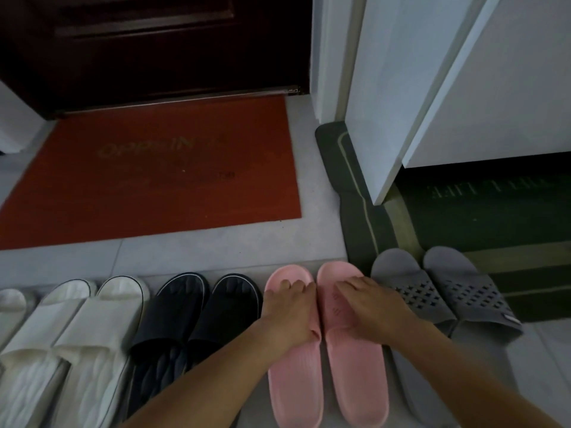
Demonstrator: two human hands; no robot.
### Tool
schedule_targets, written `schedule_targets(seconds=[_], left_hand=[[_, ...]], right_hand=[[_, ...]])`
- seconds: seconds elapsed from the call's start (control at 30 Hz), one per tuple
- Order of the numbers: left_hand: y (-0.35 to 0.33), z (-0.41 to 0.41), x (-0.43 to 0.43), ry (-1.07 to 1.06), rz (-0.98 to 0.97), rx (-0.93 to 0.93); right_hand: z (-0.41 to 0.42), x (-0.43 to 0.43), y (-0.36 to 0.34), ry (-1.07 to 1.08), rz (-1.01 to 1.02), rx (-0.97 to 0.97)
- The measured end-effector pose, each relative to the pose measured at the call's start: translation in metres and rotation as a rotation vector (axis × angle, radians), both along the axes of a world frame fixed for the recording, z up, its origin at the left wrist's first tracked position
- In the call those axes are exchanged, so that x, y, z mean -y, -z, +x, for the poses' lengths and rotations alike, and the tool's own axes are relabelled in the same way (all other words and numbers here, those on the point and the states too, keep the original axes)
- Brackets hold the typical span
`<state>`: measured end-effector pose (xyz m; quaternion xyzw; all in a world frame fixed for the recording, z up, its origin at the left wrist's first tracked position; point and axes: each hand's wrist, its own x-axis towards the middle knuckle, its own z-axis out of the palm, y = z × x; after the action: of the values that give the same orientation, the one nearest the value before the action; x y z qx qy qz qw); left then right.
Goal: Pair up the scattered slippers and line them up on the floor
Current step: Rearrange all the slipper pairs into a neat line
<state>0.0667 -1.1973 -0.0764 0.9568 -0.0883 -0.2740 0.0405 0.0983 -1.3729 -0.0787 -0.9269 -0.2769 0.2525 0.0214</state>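
Two pink slippers lie side by side on the tiled floor, toes pointing away from me: the left pink slipper (293, 381) and the right pink slipper (355, 375). My left hand (289, 313) grips the left one's strap, fingers curled over its front edge. My right hand (370, 307) holds the right one's strap from the right side, fingers lying across it. They sit in a row with a white pair (92, 322) at the left, a dark navy pair (200, 310) beside it, and a grey perforated pair (438, 288) at the right.
Part of another white slipper (9, 304) shows at the far left edge. A red doormat (154, 180) lies ahead before a dark door (154, 41). A dark green mat (364, 217) runs under a white cabinet (432, 88) at the right; the grey pair's toes rest on it.
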Motion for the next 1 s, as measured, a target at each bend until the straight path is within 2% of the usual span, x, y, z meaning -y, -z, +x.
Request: schedule_targets(seconds=[0.1,0.17,0.23,0.3,0.47,0.63,0.8,0.9,1.0], left_hand=[[0.002,0.003,0.005,-0.013,-0.074,-0.111],[0.000,0.007,0.016,-0.027,-0.155,-0.148],[-0.001,0.012,0.037,0.006,-0.200,-0.102],[-0.002,0.018,0.066,0.058,-0.236,-0.030],[-0.003,0.028,0.126,0.079,-0.239,-0.037],[0.002,0.029,0.134,0.078,-0.183,0.002],[-0.006,0.013,0.084,-0.035,-0.292,-0.006],[-0.012,-0.007,0.000,-0.116,-0.225,0.037],[-0.017,-0.034,-0.101,-0.246,-0.083,0.019]], right_hand=[[0.013,0.028,-0.011,0.133,0.061,-0.125],[0.026,0.067,-0.022,0.236,-0.080,-0.114],[0.033,0.106,-0.030,0.327,-0.280,-0.152],[0.033,0.126,-0.033,0.339,-0.364,-0.195],[0.033,0.130,-0.027,0.245,-0.332,-0.095],[0.027,0.138,-0.021,0.256,-0.280,-0.120],[0.013,0.109,-0.028,0.264,-0.340,-0.066],[-0.003,0.044,-0.030,0.176,-0.099,-0.077],[-0.028,-0.045,-0.024,-0.071,0.102,-0.084]])
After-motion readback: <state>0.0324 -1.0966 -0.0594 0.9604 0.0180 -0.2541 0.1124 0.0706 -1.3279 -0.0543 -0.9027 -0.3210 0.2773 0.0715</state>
